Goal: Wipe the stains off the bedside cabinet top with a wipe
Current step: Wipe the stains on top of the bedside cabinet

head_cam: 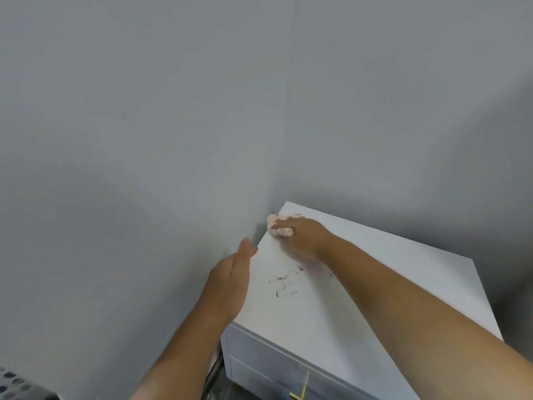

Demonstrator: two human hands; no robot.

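Note:
The white bedside cabinet top (pixel 360 298) fills the lower right of the head view. Dark grey smudged stains (pixel 288 280) mark its middle left area. My right hand (pixel 300 236) presses a crumpled pinkish-white wipe (pixel 278 225) onto the far left corner of the top, beyond the stains. My left hand (pixel 230 280) lies flat against the cabinet's left side edge, thumb up, fingers hidden behind the edge, holding nothing that I can see.
Grey walls meet in a corner right behind the cabinet. A drawer front with a brass handle (pixel 300 392) shows below the top. A perforated grey object (pixel 17 385) sits at the bottom left.

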